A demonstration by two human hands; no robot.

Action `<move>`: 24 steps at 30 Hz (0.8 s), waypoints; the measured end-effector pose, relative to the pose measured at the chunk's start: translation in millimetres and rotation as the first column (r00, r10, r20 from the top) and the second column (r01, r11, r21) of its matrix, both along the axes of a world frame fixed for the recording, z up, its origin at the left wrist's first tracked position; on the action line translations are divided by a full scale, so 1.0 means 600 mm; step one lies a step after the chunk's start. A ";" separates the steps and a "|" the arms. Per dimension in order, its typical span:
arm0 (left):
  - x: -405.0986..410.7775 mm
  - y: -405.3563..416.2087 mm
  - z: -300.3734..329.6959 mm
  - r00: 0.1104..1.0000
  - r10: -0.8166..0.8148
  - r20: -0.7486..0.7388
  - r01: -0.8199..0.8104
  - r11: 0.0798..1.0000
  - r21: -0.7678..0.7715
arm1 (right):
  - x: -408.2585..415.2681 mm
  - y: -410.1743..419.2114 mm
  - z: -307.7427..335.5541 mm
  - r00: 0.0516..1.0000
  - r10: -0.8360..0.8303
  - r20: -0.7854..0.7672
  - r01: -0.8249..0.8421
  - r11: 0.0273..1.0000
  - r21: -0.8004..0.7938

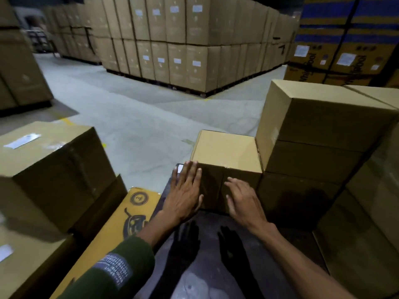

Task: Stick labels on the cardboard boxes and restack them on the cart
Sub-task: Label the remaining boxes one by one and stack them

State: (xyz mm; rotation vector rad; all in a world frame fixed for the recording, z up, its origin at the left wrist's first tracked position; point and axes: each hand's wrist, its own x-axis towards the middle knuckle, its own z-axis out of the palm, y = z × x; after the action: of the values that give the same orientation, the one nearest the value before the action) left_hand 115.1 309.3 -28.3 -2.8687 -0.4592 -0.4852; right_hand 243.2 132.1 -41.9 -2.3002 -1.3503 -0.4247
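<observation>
step: restacking, by the look of it. both hands are on the low plain brown cardboard box (226,156), which sits on the dark flat cart deck (205,255).
box position: far end of the deck, touching the taller stack of brown cardboard boxes (319,134) on its right.
left hand (185,190): flat against the box's near left corner, fingers straight and close together, gripping nothing.
right hand (244,201): resting on the near face, fingers loosely bent and slightly apart; no clamp on an edge.
label: a small white patch (180,169) shows just past the left fingertips; can't tell whether it is a label.
next move: probably a firm push to square the box against the stack, then fetch another.
</observation>
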 end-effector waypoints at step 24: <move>-0.421 0.043 0.098 0.732 0.678 -0.072 -0.681 0.731 -0.043 | -0.257 0.235 0.086 0.800 0.596 -0.069 -0.599 0.800 -0.035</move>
State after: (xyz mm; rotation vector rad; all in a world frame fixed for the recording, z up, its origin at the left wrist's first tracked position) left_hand -137.7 335.1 30.7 -2.4859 -1.4624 -0.2528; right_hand 88.9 273.4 9.8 -1.7591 -1.9715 -0.1110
